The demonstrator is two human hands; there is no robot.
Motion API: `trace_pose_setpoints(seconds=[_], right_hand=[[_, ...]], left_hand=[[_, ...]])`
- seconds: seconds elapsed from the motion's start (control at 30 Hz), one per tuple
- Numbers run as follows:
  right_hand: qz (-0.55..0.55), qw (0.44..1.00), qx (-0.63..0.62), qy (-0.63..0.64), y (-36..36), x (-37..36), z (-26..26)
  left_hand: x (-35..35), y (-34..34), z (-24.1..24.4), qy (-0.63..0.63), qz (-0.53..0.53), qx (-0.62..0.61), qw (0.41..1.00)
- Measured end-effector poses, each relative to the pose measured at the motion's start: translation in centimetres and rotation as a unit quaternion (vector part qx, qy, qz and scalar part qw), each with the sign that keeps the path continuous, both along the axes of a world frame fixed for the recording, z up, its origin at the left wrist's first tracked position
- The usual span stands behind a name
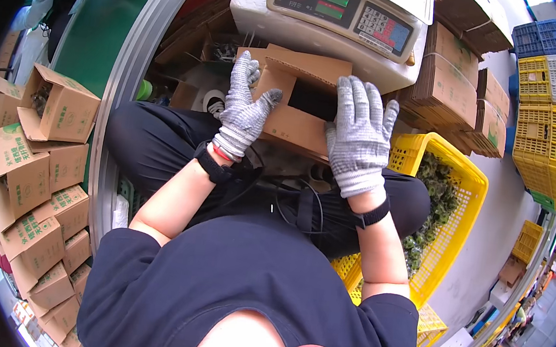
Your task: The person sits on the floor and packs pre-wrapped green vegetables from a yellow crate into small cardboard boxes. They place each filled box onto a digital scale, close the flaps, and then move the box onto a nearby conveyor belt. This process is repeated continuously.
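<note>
An open cardboard box [297, 130] lies before me over my lap, its flaps spread and its inside dark. My left hand [247, 101], in a grey knit glove, is at the box's left side, thumb and fingers apart. Against the right side rests my right hand [361, 129], gloved alike, its fingers extended. Whether either hand bears any of the box's weight, I cannot tell. Just beyond the box stands a digital weighing scale [343, 10] on a white foam box [317, 38]. To the right, a yellow plastic crate [453, 243] holds dark green leafy produce [429, 204].
Several cardboard boxes [32, 219] are stacked at the left, beside a green conveyor belt [117, 9] with a metal rail [121, 70]. Bundled flat cartons [445, 84] and stacked yellow crates [550, 146] stand at the right. A person's arm [39, 6] shows at the upper left.
</note>
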State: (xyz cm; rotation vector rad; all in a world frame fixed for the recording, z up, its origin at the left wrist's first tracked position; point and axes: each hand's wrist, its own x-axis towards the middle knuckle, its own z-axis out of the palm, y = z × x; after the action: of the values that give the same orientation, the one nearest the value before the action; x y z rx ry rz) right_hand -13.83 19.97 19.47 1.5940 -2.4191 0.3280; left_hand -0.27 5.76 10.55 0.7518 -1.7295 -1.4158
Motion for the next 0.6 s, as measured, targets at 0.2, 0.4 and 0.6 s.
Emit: trace_pose_setpoints(seconds=[0.2,0.4,0.6], right_hand=[[0.039,0.998,0.008,-0.056,2.8,1.4,-0.3],[0.017,0.992,0.054,-0.112,3.5,2.3,-1.8],[0.012,0.931,-0.111,-0.348,1.8,-2.9,-0.6]], left_hand=[[0.5,0.8,0.2,0.086,-0.027,0.005,0.996],[-0.1,-1.0,8.9,-0.334,-0.240,-0.472,0.779],[-5.0,-0.8,9.0,-0.399,-0.277,-0.456,0.746]])
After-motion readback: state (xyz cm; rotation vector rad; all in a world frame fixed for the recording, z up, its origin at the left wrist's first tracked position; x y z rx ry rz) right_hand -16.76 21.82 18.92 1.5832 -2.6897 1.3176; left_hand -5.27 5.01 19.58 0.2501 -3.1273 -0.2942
